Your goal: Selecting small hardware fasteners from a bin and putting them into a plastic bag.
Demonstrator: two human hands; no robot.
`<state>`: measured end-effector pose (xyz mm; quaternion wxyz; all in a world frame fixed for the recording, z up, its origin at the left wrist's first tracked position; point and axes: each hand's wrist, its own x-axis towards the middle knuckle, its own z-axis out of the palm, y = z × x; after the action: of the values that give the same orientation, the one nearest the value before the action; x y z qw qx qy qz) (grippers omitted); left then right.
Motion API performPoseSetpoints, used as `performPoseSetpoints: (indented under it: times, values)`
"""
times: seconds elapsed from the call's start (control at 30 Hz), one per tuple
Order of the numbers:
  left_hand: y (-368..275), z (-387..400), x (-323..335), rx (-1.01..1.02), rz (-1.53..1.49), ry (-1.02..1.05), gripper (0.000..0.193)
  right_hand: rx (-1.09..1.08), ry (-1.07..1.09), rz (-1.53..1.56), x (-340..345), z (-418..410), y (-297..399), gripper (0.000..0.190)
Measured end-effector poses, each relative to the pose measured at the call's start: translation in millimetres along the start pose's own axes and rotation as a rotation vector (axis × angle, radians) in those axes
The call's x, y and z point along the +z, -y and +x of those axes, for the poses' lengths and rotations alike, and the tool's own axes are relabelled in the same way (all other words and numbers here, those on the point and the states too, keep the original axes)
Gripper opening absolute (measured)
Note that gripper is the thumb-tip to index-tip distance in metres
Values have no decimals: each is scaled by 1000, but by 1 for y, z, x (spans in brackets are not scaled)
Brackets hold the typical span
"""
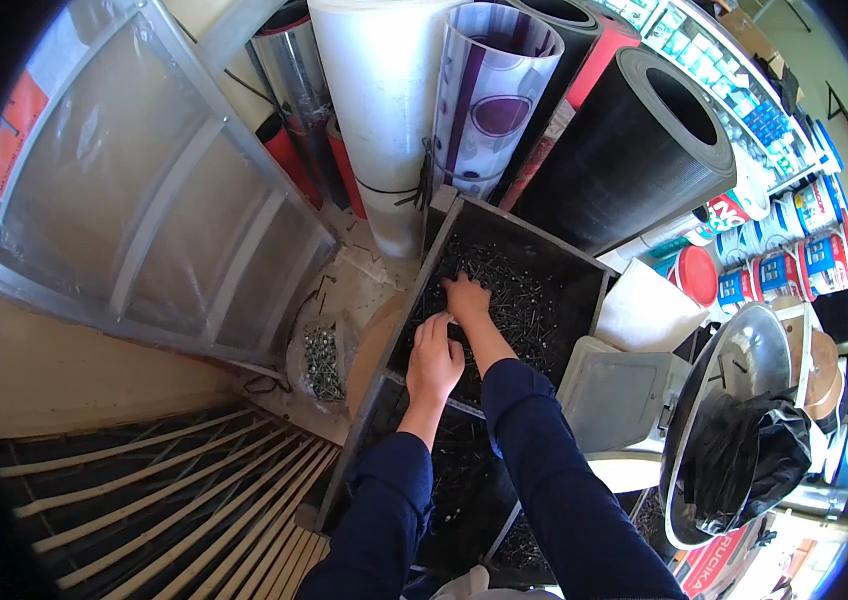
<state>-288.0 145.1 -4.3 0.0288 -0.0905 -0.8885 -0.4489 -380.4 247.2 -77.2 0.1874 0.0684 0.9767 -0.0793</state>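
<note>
Both my hands reach into the upper compartment of a dark divided bin (444,225), which holds many loose nails (518,300). My right hand (467,298) is on the nails at the compartment's left part, its fingers bent down among them; whether it grips any cannot be told. Just below and left of it, my left hand (434,358) has its fingers curled near a small pale, thin edge, perhaps of a bag, mostly hidden by the hands. A lower compartment with more dark pieces lies under my forearms.
Upright rolls of sheet material, one black (611,157), stand behind the bin. Left are a plastic-covered metal frame (169,217), a clear bag of roofing nails (323,360) and wooden slats (191,510). A grey box (611,390) and a metal scale pan holding a black plastic bag (746,465) stand right.
</note>
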Motion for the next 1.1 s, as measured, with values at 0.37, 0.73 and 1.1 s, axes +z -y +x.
performPoseSetpoints:
  times: [0.37,0.73,1.1]
  values:
    - [2,0,-2,72,49,-58,32,-54,0,0,-3,-3,3,34]
    - [4,0,3,84,13,-92,32,-19,33,82,2,-3,-1,35]
    - [1,-1,-5,65,39,-95,34,-77,147,183,-11,-8,0,59]
